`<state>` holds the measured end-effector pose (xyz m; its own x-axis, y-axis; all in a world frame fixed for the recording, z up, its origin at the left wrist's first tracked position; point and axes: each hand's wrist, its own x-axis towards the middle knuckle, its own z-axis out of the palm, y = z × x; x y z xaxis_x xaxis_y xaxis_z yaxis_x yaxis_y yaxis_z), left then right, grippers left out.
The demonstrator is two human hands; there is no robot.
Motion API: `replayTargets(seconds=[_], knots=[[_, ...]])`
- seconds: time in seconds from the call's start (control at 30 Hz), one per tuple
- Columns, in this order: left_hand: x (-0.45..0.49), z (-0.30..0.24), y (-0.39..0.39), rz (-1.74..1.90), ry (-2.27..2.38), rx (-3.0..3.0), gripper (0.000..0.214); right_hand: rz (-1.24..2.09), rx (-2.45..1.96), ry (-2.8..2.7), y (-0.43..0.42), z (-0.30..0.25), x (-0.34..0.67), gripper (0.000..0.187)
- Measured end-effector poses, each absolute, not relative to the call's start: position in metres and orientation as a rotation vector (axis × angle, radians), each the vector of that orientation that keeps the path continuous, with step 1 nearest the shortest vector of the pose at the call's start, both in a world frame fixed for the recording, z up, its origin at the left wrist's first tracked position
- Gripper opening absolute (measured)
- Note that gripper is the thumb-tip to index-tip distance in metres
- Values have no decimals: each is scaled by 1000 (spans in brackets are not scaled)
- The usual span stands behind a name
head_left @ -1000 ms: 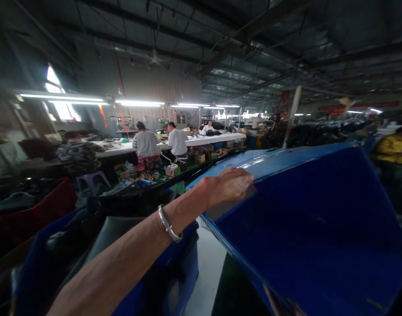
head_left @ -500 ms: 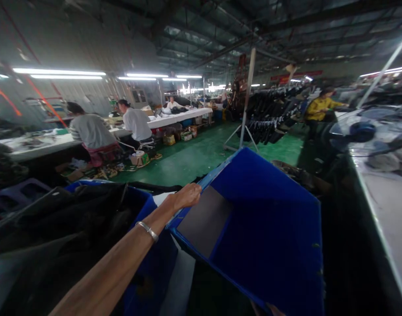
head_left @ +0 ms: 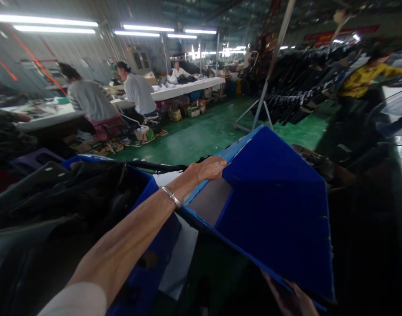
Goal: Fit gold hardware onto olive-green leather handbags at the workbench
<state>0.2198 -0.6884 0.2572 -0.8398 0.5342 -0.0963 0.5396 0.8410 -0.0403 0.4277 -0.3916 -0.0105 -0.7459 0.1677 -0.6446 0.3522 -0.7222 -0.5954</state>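
A tilted blue box (head_left: 275,162) faces me with its open side, and only its bare inner walls and a greyish panel (head_left: 212,199) show inside. My left hand (head_left: 209,169), below a silver bracelet at the wrist, is closed over the box's upper left rim. At the lower rim, my right hand (head_left: 294,296) grips the edge from below, partly cut off by the frame and in shadow. To the left stands another blue box (head_left: 151,186) heaped with dark cloth (head_left: 85,188).
A white sheet (head_left: 179,259) lies between the boxes. Beyond, a green floor (head_left: 194,131) holds a rack of dark garments (head_left: 296,87) on a metal stand. Seated people work along a white table (head_left: 190,87); a person in yellow (head_left: 361,81) is at right.
The view has turned downward and left. My left arm reaches farther, with its sleeve now visible, and my right hand shows more at the box's lower rim.
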Motion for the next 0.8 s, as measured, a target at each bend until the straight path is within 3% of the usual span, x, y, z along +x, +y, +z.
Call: replayTargets(seconds=[0.23, 0.47, 0.8], knots=[[174, 256, -736, 23, 2976, 774, 20, -2593, 1124, 1001, -443, 31, 387, 29], [144, 249, -790, 312, 3178, 506, 44, -2655, 1245, 826, -499, 80, 294, 26], [323, 157, -878, 394, 3503, 52, 47, -2636, 1166, 827, -582, 103, 224, 11]])
